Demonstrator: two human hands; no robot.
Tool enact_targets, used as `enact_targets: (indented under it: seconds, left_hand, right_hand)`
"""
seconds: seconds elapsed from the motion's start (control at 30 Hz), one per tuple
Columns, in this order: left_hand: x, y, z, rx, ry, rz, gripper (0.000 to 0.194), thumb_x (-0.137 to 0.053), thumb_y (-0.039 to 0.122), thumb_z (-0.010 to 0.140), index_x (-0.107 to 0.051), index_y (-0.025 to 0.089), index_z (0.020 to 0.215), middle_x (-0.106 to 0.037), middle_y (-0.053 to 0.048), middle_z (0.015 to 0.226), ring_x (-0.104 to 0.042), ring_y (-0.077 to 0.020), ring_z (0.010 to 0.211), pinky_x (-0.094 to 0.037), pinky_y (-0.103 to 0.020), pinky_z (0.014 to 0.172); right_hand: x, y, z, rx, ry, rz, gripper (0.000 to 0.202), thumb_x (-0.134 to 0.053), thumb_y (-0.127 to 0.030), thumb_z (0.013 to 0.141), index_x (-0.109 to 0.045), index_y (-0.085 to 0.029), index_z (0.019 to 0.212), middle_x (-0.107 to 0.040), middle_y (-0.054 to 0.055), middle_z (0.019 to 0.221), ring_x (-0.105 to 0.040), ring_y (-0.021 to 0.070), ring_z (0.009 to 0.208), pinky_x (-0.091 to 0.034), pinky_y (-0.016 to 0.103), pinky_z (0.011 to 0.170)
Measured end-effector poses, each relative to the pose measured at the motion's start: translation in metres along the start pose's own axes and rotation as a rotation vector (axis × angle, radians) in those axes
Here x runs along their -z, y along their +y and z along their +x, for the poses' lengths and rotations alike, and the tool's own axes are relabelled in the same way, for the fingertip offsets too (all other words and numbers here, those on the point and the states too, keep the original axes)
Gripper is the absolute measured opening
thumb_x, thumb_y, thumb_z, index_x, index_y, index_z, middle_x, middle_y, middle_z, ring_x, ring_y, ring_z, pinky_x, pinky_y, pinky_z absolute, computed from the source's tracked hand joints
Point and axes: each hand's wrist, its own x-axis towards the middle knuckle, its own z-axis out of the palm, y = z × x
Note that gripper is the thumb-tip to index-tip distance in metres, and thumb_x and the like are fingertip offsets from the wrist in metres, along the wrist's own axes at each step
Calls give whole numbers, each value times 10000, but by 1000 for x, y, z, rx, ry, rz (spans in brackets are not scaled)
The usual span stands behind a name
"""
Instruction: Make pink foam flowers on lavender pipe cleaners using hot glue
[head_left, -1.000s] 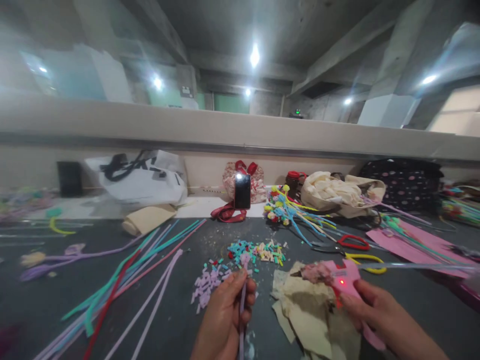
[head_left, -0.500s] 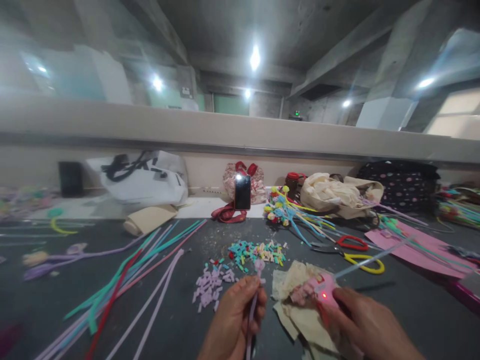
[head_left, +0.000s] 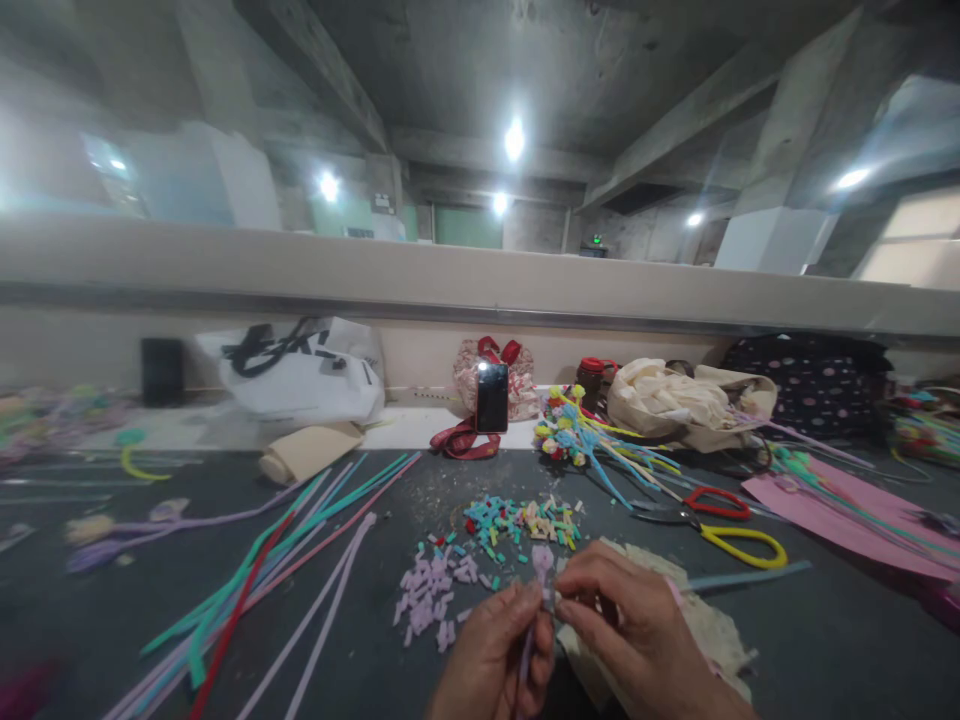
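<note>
My left hand (head_left: 495,650) is closed around a purple pipe cleaner stem (head_left: 527,648), held upright with a small pale purple bud (head_left: 543,562) on top. Just below the bud, my right hand (head_left: 626,620) pinches the same stem with thumb and fingertips. A pink glue gun (head_left: 673,592) lies mostly hidden behind the right hand, its clear glue stick (head_left: 750,577) pointing right. Under it are crumpled beige cloth or paper pieces (head_left: 712,635). Cut purple pipe cleaner bits (head_left: 427,595) lie in a pile left of the stem.
Blue, yellow and cream bits (head_left: 525,522) lie beyond my hands. Scissors (head_left: 701,515) with red and yellow handles rest at right. Long pipe cleaners (head_left: 255,580) spread across the left. A phone (head_left: 492,398) leans on a patterned bag (head_left: 517,355); a bundle of small flowers (head_left: 566,425) lies nearby.
My right hand has let go of the glue gun, now lying on the beige pieces, and has moved left to the stem. The left hand keeps its hold on the stem.
</note>
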Motion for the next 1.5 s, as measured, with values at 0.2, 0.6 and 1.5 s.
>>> enact_targets:
  seconds: [0.2, 0.6, 1.5]
  left_hand:
    - [-1, -1, 0, -8, 6, -10, 323, -602, 397, 670, -518, 128, 510, -452, 42, 355, -339, -7, 283, -218, -102, 298]
    - [2, 1, 2, -31, 49, -47, 327, -630, 432, 633, -547, 132, 536, -490, 38, 366, -365, -4, 289, -233, -89, 310]
    - [11, -8, 12, 205, -25, 342, 386, -536, 382, 623, -490, 150, 318, -374, 30, 231, -291, -39, 208, -122, -154, 249]
  right_hand:
    - [-5, 0, 5, -65, -4, 17, 113, -512, -130, 754, -565, -170, 663, -556, -5, 624, -521, 115, 582, -377, 204, 545]
    - [-6, 11, 4, -404, 23, 430, 164, -538, -282, 747, -523, -156, 644, -437, -60, 532, -425, 92, 505, -331, 189, 492]
    - [44, 15, 29, 202, -431, -157, 207, -431, -259, 854, -606, -185, 770, -590, 13, 691, -519, 117, 657, -374, 215, 604]
